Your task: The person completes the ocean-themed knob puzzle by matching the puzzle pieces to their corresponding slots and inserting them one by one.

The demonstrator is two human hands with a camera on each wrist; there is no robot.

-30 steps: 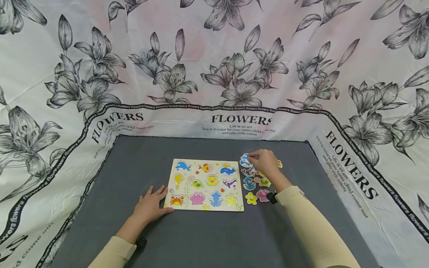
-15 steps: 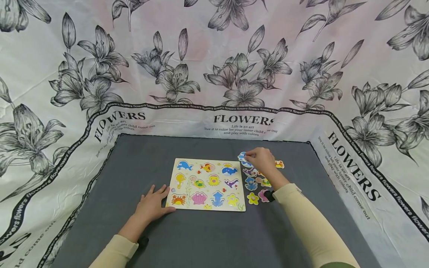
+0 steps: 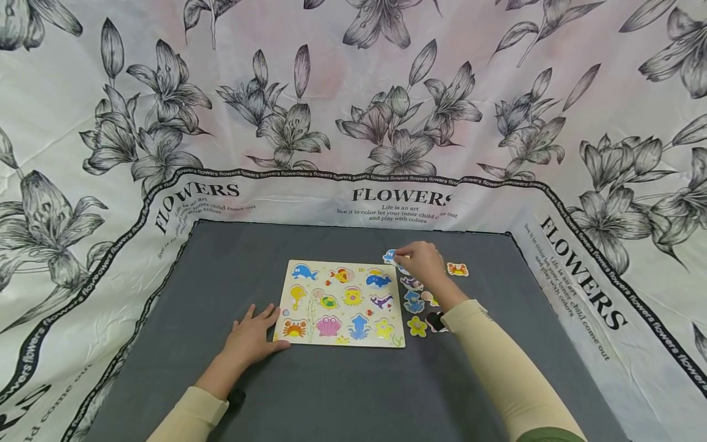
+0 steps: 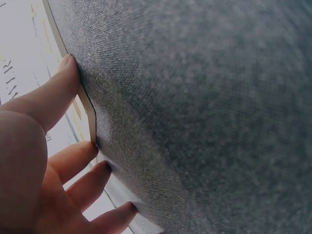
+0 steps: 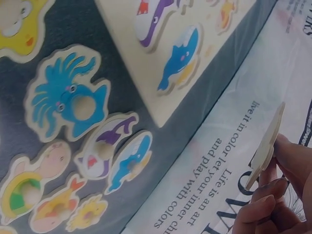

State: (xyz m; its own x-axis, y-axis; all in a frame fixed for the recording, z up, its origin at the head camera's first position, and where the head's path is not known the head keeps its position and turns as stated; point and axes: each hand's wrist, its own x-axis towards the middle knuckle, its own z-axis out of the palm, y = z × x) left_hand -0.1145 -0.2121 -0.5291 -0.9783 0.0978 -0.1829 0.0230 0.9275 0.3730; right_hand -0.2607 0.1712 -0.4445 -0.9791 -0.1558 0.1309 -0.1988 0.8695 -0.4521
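My right hand [image 3: 424,263] pinches a flat wooden puzzle piece [image 3: 389,255], blue and white on its printed face, just above the board's top right corner. Seen nearly edge-on in the right wrist view, the piece [image 5: 267,151] sits between thumb and fingers, its picture turned away. The pale puzzle board [image 3: 342,314] with sea-animal pictures lies on the grey table. At its lower left corner my left hand [image 3: 250,337] rests with spread fingers, thumb along the front edge. In the left wrist view, the hand's fingertips [image 4: 87,148] touch the board's edge and the cloth.
Right of the board lie several knobbed pieces: a blue squid [image 5: 53,100], a purple shark [image 5: 97,146], a blue whale [image 5: 136,158], a turtle [image 5: 36,170], a yellow star [image 3: 417,326] and a crab [image 3: 457,269]. Flower-printed cloth [image 3: 309,202] surrounds the grey tabletop [image 3: 331,393].
My right hand has moved left with the pinched piece, off the loose pieces, uncovering the crab piece. The left hand stays at the board's corner.
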